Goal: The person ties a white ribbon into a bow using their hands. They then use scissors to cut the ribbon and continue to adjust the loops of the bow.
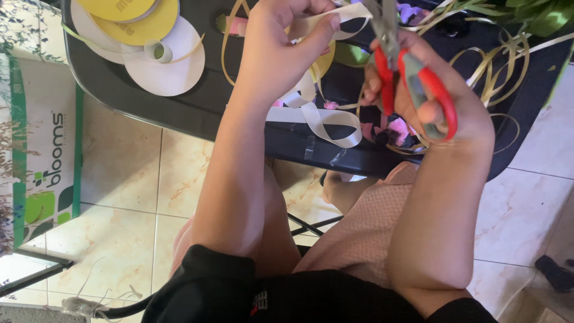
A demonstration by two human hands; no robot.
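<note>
White ribbon point(323, 116) is pinched in my left hand point(278, 51), thumb and fingers closed on the strip near its top end. The strip runs rightward from that pinch toward the scissors point(406, 66), then loops down over the dark table point(179, 110) edge. My right hand point(442, 107) grips the red handles, fingers through the loops, blades pointing up just beside the ribbon end; blade gap unclear. Scissors sit right of the pinch, right hand nearer the cut point.
</note>
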